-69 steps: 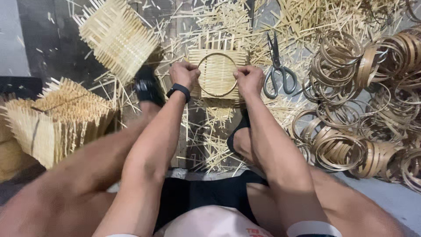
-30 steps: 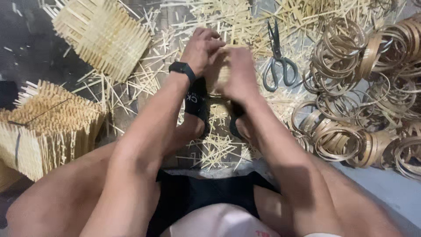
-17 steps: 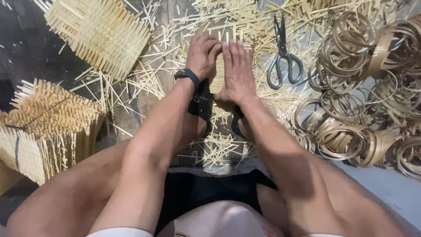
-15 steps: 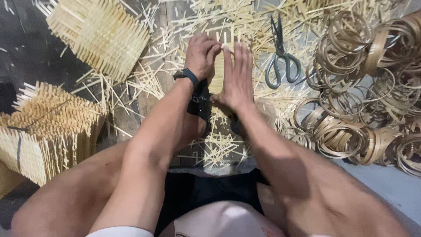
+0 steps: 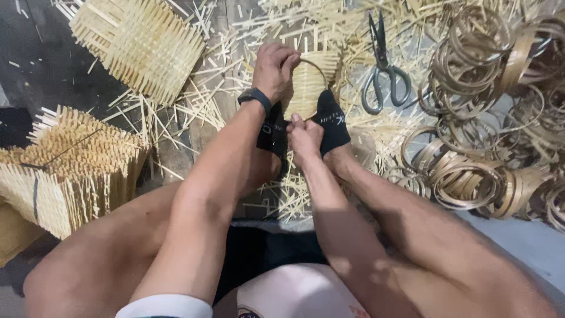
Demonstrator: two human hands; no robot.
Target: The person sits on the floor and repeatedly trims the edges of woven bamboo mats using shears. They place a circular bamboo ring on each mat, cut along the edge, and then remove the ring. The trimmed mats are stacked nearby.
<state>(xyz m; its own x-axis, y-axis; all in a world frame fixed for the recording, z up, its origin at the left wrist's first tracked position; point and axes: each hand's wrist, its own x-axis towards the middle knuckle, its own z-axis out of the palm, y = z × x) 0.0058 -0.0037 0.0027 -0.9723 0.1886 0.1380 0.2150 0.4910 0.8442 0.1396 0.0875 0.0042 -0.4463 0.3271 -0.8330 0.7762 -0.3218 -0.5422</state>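
Your left hand [image 5: 273,69] is curled over the upper left edge of a small woven bamboo mat [image 5: 307,88], fingers closed on its rim where a thin bamboo hoop [image 5: 316,66] arcs across the weave. A black wristband [image 5: 255,98] sits on that wrist. Your right hand [image 5: 304,135] is clenched low down, at the bottom edge of the same mat; whether it grips the mat's lower rim or only presses against it, the view does not show.

The mat stands tilted on the floor, pinned between your two feet in black socks [image 5: 332,121], one on each side of it, directly ahead of your knees.

A pair of grey-handled scissors [image 5: 381,73] lies just to the right of the mat, blades pointing away from you. Farther right, a big heap of coiled bamboo hoops [image 5: 488,135] covers the floor. Loose bamboo slivers [image 5: 200,106] are scattered all around your feet. To the upper left lies a flat square woven panel [image 5: 141,44] with bristling strip ends, and at your left knee a stack of similar woven panels [image 5: 65,165] is piled up, well apart from your hands.
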